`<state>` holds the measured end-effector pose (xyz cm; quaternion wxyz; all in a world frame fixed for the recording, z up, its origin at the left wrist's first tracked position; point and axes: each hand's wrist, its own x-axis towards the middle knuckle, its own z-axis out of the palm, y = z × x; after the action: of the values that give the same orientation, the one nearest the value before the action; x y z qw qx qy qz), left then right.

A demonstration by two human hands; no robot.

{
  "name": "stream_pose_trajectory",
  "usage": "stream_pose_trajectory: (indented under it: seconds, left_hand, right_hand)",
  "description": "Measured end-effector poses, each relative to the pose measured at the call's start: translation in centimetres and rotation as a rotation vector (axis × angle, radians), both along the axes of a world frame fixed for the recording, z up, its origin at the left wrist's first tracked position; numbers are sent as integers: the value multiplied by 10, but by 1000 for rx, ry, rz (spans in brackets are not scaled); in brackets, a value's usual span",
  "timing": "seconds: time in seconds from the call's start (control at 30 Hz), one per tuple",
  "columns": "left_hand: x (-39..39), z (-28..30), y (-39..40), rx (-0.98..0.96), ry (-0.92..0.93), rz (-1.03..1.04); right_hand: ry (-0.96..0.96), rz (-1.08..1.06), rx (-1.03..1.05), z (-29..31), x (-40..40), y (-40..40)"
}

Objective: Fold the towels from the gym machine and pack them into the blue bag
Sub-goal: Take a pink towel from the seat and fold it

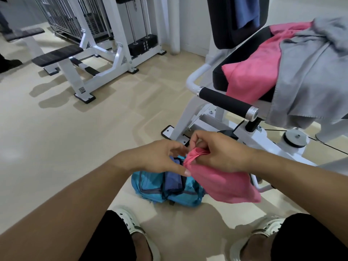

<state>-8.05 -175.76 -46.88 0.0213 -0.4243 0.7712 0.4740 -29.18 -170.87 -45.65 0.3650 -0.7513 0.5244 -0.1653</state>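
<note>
**Around the Gym Floor**

A white weight machine [120, 34] is standing at the back, its black weight stack [142, 45] sitting low between the uprights. Two black-padded benches [57, 55] are resting on the beige tiled floor [56, 147] beside it. White clogs [131, 223] are showing at the bottom edge.

The blue bag [150, 187] lies on the beige floor [56, 138] beside the gym machine [207, 117].
</note>
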Motion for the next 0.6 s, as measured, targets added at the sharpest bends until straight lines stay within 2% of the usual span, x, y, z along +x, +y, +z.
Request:
stream_pose_trajectory:
  seconds: [0.27,0.5,0.6]
  left_hand:
    - [-9,9,1,118,280,167]
    - [-7,15,1,305,341,231]
    - [-5,18,0,423,445,308]
  right_hand:
    - [-96,1,29,8,-10,2]
    - [-165,-108,-129,9,-10,0]
    - [-151,-145,-230,9,-11,-1]
